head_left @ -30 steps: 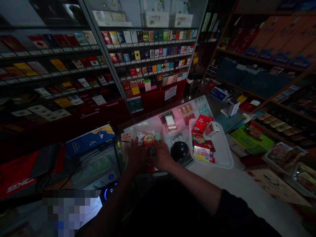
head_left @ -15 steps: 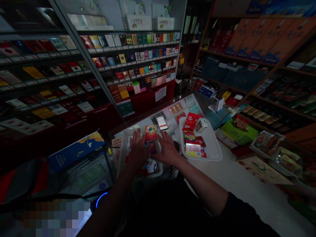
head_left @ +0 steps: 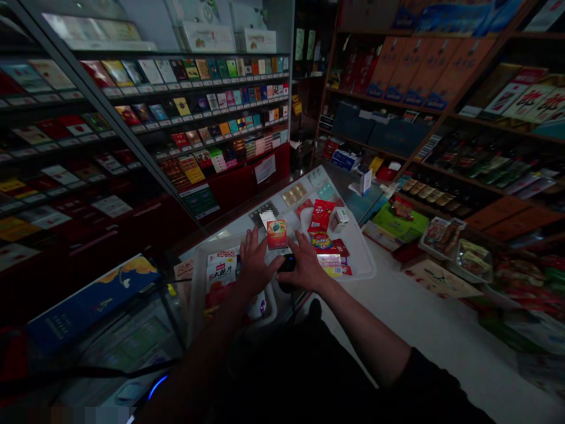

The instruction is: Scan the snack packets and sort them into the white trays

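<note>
Near a red box (head_left: 276, 234) on the table (head_left: 220, 234), the left hand (head_left: 258, 260) and right hand (head_left: 305, 268) spread open; the box looks light, stiff, easy to pinch.

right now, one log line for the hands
left hand: open over white tray | right hand: open by black dome | red box: between hands

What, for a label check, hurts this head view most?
In the head view, the shot is dim, leaving the left hand and right hand dark; wide-angle distortion bends the cigarette shelves toward the edges; a pixelated patch covers part of the counter display.
</note>
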`<state>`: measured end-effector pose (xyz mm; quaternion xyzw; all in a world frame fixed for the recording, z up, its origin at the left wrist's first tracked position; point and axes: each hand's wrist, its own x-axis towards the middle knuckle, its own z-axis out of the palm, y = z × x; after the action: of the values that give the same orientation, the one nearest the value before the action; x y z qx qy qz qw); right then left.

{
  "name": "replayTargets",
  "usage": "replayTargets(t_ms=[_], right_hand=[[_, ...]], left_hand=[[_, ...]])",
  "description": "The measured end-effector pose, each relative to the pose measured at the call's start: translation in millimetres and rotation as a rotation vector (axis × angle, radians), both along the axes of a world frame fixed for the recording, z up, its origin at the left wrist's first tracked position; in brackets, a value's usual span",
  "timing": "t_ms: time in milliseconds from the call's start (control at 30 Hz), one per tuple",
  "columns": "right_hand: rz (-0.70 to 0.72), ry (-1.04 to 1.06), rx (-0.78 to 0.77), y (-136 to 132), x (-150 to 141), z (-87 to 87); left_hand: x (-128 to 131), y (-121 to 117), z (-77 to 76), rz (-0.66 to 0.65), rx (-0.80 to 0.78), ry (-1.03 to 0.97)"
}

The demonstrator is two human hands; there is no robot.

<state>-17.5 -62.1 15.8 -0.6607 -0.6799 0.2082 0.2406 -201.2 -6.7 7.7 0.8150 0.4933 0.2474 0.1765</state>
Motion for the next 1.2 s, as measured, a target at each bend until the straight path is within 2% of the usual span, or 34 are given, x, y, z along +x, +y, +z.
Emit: replayTargets(t_ms=[367, 733, 1000, 1200], right_hand=[[-0.031, 0.025, -0.097, 5, 27, -15.5], [-0.004, 0.065, -0.220, 6, 34, -30.7], [0.001, 0.090, -0.299, 9, 36, -32.5], [0.009, 0.099, -0.313, 8, 37, -30.1]], left_hand=[[21, 12, -12.0, -0.100, -0.129, -0.012], [25, 23, -39.0, -0.132, -0.129, 0.004], [26, 27, -53.2, -0.134, -0.177, 0.004], [26, 27, -54.7, -0.136, -0.146, 0.019]])
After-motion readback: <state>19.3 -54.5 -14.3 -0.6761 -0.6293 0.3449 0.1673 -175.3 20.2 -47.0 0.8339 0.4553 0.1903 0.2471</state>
